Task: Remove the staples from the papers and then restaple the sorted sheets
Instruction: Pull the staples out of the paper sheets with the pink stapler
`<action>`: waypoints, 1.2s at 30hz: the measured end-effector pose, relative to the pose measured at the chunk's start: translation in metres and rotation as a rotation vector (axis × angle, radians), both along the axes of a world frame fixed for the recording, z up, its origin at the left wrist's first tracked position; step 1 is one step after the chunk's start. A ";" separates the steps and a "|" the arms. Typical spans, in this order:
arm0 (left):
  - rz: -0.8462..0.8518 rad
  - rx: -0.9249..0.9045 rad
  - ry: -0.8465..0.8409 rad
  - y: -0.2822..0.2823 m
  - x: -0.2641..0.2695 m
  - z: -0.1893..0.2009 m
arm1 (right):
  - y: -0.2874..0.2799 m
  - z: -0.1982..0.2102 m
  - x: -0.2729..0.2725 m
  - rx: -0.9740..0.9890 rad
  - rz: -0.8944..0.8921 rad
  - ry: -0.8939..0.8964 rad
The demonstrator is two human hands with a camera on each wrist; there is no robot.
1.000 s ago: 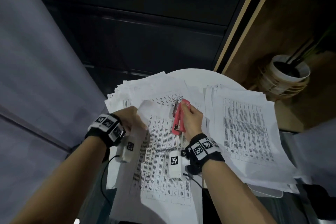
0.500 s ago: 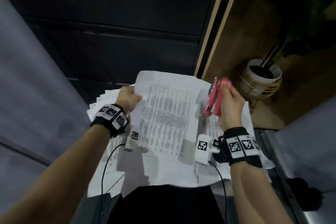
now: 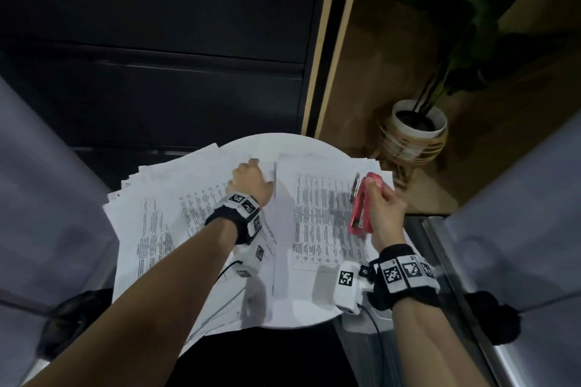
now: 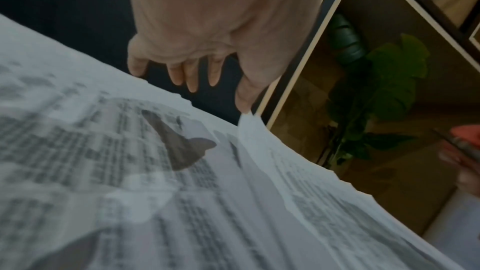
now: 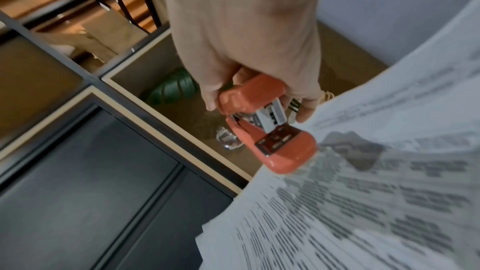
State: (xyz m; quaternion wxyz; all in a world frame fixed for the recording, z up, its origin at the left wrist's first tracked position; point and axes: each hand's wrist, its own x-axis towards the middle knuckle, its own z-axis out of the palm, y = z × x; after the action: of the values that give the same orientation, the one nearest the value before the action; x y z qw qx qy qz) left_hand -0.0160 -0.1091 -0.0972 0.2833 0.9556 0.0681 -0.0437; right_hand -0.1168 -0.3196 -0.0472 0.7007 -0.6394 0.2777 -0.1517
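Right hand grip holds the red stapler above the worktop's right-edge papers. Left hand grip wide, fingers spread over the left stack.

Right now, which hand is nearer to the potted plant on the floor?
Right. The right hand, gripping the red stapler, is at the table side nearest the potted plant. The left hand is over the left paper pile, farther away.

Two paper stacks side by side on the table, potted plant behind at right.
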 end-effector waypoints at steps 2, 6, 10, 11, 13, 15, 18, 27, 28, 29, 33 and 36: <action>0.059 0.150 -0.010 0.026 -0.002 -0.002 | 0.008 -0.011 0.002 -0.010 0.041 0.051; 0.274 0.248 0.197 0.092 -0.011 -0.005 | 0.028 -0.029 0.008 -0.024 0.174 0.113; 0.326 0.243 0.287 0.141 -0.021 -0.030 | 0.042 -0.041 0.012 -0.075 0.243 0.173; 0.286 0.227 0.278 0.148 -0.024 -0.035 | 0.044 -0.042 0.014 -0.081 0.246 0.183; 0.207 0.180 0.251 0.154 -0.034 -0.037 | 0.042 -0.045 0.017 -0.085 0.224 0.211; 0.166 0.155 0.227 0.159 -0.043 -0.034 | 0.041 -0.046 0.021 -0.060 0.215 0.219; 0.155 0.126 0.173 0.161 -0.047 -0.027 | 0.043 -0.048 0.022 -0.038 0.214 0.221; 0.107 -0.102 0.102 0.145 -0.037 -0.024 | 0.045 -0.051 0.025 -0.036 0.219 0.242; 0.091 -0.090 0.086 0.145 -0.037 -0.025 | 0.045 -0.051 0.025 -0.039 0.225 0.245; 0.088 -0.098 0.065 0.145 -0.039 -0.025 | 0.045 -0.051 0.025 -0.040 0.230 0.246; 0.195 -0.066 0.000 0.155 -0.041 -0.021 | 0.043 -0.052 0.024 -0.052 0.236 0.244; 0.454 -0.040 -0.052 0.174 -0.042 -0.015 | 0.042 -0.053 0.024 -0.062 0.245 0.237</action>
State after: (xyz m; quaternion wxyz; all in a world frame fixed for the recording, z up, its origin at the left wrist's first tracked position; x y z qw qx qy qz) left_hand -0.0577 0.0650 -0.1117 0.3065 0.9108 0.2731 0.0443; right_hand -0.0924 -0.2773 -0.1003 0.6563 -0.7031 0.2738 0.0028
